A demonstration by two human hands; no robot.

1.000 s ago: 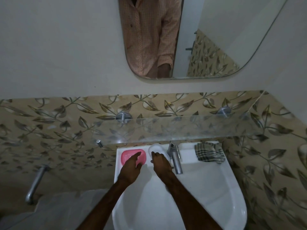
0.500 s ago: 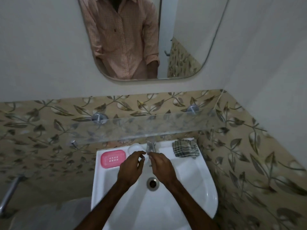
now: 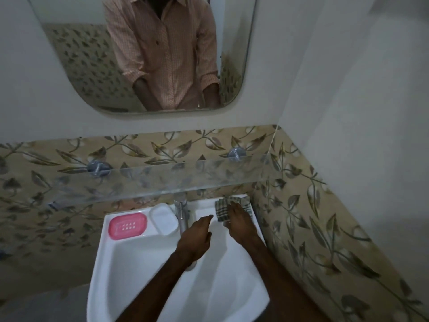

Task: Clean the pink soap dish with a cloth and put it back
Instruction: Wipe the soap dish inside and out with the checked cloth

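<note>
Pink soap dish (image 3: 128, 226) untouched on the sink ledge, well apart from both hands.
The dish lies flat at the left rear corner of the white sink (image 3: 130, 270), just beside a white oval tray (image 3: 163, 219) and left of the tap (image 3: 181, 214). A checked cloth (image 3: 221, 209) sits crumpled at the right rear corner. The right hand (image 3: 240, 223) rests on it with fingers stretched out flat. The left hand (image 3: 197, 235) hovers above the basin, fingers loosely extended toward the cloth, holding nothing. A glass shelf (image 3: 162, 180) runs above.
</note>
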